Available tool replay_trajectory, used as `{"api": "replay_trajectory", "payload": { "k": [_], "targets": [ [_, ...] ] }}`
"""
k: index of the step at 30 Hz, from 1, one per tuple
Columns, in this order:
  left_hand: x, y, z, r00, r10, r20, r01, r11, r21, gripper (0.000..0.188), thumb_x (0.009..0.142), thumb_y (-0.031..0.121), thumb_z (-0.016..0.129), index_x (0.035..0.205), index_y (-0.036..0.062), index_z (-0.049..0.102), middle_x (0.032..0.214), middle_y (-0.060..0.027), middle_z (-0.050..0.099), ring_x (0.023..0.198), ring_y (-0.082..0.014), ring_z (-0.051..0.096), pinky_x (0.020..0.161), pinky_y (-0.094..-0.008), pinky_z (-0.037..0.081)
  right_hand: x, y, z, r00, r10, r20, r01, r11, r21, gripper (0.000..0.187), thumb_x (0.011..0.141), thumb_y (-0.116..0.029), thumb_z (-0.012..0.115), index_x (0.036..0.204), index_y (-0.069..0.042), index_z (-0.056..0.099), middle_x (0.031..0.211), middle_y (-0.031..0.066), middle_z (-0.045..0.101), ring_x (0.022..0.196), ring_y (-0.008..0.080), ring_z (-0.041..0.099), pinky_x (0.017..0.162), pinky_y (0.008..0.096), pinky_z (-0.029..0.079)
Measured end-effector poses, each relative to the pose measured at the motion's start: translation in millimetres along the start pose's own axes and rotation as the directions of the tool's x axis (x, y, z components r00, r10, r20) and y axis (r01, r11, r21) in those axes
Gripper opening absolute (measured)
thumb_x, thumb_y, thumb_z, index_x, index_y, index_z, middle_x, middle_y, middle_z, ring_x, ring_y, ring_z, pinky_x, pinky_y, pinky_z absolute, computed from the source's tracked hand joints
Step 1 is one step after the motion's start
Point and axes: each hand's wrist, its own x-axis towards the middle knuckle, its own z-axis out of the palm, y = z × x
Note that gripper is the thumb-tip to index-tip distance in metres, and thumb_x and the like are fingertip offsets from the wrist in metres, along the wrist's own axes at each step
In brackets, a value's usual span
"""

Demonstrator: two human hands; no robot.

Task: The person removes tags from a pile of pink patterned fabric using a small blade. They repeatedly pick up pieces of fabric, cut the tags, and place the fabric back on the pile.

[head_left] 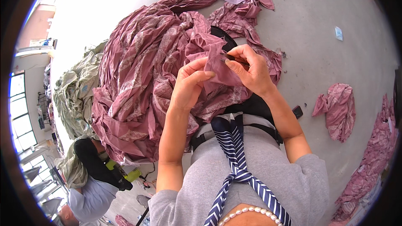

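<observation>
A large heap of dusty-pink patterned fabric (138, 62) lies in front of me and over my lap. My left hand (189, 84) pinches a raised edge of this fabric between thumb and fingers. Close to its right, my right hand (254, 70) is closed around small dark thread snips (228, 57), mostly hidden by the fingers. Their two short tips point left, up against the raised cloth. Loose threads fray from the cloth's upper edge.
Pale green fabric (77, 94) is piled at the left, near another person (92, 196) sitting low. A smaller pink cloth bundle (338, 111), a phone (297, 111) and a light-blue packet (338, 34) lie on the right-hand floor. More pink fabric (368, 159) lines the far right.
</observation>
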Motion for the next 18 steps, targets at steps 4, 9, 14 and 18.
{"api": "replay_trajectory", "payload": {
  "k": [4,9,14,18],
  "targets": [
    [-2,1,-1,1.000,0.010,-0.004,-0.010,0.997,0.078,0.036,0.080,-0.005,0.054,0.116,-0.0068,0.059,0.099,-0.0114,0.068,0.087,-0.0140,0.066,0.079,-0.0250,0.052,6,-4,-2,0.999,-0.018,0.042,0.019,0.999,-0.036,0.024,0.089,-0.016,0.066,0.100,0.002,0.055,0.087,0.0068,0.064,0.078,0.0074,0.059,0.070,0.0223,0.049],
    [-5,9,3,1.000,0.024,0.003,-0.024,0.994,0.111,0.035,0.080,-0.005,0.056,0.114,-0.0050,0.061,0.095,-0.0088,0.068,0.081,-0.0125,0.065,0.074,-0.0233,0.051,6,0,-5,0.999,-0.016,0.035,0.016,1.000,-0.016,0.023,0.088,-0.017,0.067,0.099,0.001,0.057,0.083,0.0090,0.065,0.073,0.0122,0.063,0.067,0.0257,0.050],
    [-6,9,1,0.999,0.034,-0.027,-0.030,0.990,0.134,0.032,0.081,-0.004,0.058,0.113,-0.0035,0.061,0.090,-0.0065,0.068,0.075,-0.0109,0.064,0.069,-0.0225,0.051,9,-4,-3,0.995,-0.077,0.068,0.081,0.995,-0.051,0.024,0.088,-0.019,0.067,0.101,0.000,0.059,0.086,0.0064,0.066,0.074,0.0084,0.061,0.066,0.0234,0.050],
    [-7,8,-2,0.999,0.026,-0.027,-0.022,0.990,0.138,0.031,0.081,-0.004,0.058,0.112,-0.0026,0.062,0.088,-0.0054,0.068,0.071,-0.0090,0.062,0.064,-0.0210,0.050,14,-6,-4,0.976,-0.202,0.085,0.212,0.970,-0.122,0.030,0.085,-0.024,0.071,0.099,-0.001,0.060,0.085,0.0064,0.065,0.069,0.0110,0.061,0.062,0.0236,0.049]
  ]
}}
